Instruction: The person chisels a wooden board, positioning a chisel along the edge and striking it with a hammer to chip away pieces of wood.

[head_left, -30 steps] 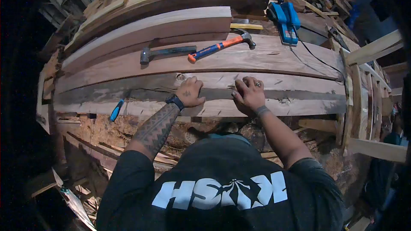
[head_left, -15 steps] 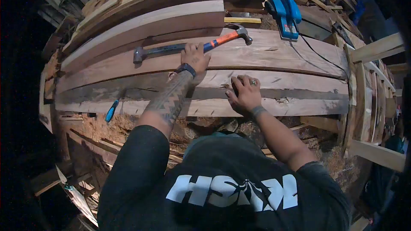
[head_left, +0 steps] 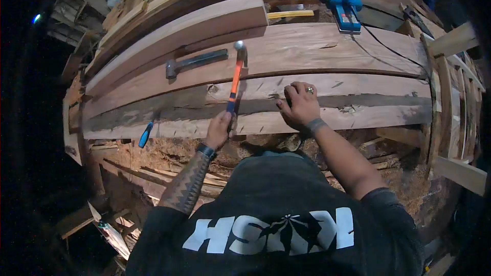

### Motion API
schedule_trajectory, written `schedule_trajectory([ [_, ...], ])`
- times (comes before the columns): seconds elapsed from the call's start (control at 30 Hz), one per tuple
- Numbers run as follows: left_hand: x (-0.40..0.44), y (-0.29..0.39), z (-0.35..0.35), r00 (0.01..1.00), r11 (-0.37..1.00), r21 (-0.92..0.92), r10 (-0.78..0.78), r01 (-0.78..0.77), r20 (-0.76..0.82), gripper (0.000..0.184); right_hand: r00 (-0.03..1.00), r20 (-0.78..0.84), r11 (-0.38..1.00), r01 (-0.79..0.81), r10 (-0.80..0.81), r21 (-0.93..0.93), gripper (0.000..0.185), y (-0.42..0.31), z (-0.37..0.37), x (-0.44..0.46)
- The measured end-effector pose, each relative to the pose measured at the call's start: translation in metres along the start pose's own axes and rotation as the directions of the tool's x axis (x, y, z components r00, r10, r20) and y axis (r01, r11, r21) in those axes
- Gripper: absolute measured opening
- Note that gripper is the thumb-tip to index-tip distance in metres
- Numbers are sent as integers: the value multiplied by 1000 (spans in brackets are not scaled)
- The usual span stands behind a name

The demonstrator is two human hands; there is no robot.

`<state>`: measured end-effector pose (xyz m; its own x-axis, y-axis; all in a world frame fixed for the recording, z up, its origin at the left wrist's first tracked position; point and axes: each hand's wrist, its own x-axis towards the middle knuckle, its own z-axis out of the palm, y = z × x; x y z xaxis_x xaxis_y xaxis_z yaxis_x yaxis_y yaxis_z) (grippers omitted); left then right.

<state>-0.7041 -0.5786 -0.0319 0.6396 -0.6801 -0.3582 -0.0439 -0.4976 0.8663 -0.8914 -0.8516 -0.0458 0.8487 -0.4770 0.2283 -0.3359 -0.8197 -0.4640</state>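
Observation:
My left hand (head_left: 220, 131) is closed round the blue lower handle of the orange claw hammer (head_left: 236, 79), whose head points away from me above the planks. Flat on the near plank (head_left: 378, 85), my right hand (head_left: 300, 106) rests with its fingers curled a little and nothing visible in it; a ring shows on one finger. A dark hammer (head_left: 197, 63) lies on the farther plank (head_left: 302, 46), left of the orange one. The blue-handled tool (head_left: 146, 135) sits at the near edge of the planks, left of my left hand.
A blue power planer (head_left: 341, 5) stands at the back right, its black cord running right. Thick boards (head_left: 179, 41) lie behind the planks. A wooden frame (head_left: 444, 107) rises at the right end. Scrap wood and sawdust cover the ground below.
My left hand reached to the orange hammer, took its handle, and drew it toward me, turning it upright in view. My right hand has stayed on the plank.

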Motion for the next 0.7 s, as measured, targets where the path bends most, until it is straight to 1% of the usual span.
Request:
schedule_trajectory([
  [0.03,-15,-8,7,994,977,-186,-105,108,24,36,1000,10,1000,2,-2,6,45,-2,0,-1],
  [0.07,-30,-15,12,978,907,-365,-199,210,67,35,1000,20,1000,4,-5,9,44,-3,0,-1],
  [0.13,-59,-32,16,965,864,-432,-251,260,79,35,999,48,1000,-5,5,-4,42,-4,-5,2],
  [0.17,-69,-42,19,956,838,-464,-278,288,91,35,1000,22,1000,3,-3,-12,42,-3,-4,3],
  [0.23,-83,-65,18,969,909,-338,-235,245,69,36,1000,-19,1000,19,-19,-22,41,-3,2,0],
  [0.27,-88,-75,16,975,937,-271,-213,221,58,37,1000,3,1000,11,-11,-29,41,-4,2,0],
  [0.3,-93,-74,18,973,931,-281,-227,232,49,37,1000,25,999,5,-4,-35,41,-6,0,0],
  [0.37,-98,-50,27,968,920,-305,-251,247,28,37,999,46,999,12,-10,-44,41,-6,0,0],
  [0.4,-101,-28,29,944,880,-353,-328,318,32,35,999,43,999,20,-18,-46,41,-5,1,0],
  [0.5,-89,29,-1,863,756,-424,-477,498,164,32,999,30,999,25,-24,-36,42,2,9,-1],
  [0.53,-88,60,-11,855,742,-431,-484,513,185,30,999,30,999,32,-31,-29,43,4,11,-1],
  [0.63,-79,111,-27,925,881,-282,-352,379,143,33,999,4,998,41,-41,-57,45,6,14,1],
  [0.67,-85,129,-30,929,913,-202,-321,355,183,35,999,-2,999,39,-39,-32,45,8,13,0],
  [0.7,-86,123,-33,922,894,-260,-306,364,239,35,999,-10,999,42,-42,-34,45,8,12,-3],
])
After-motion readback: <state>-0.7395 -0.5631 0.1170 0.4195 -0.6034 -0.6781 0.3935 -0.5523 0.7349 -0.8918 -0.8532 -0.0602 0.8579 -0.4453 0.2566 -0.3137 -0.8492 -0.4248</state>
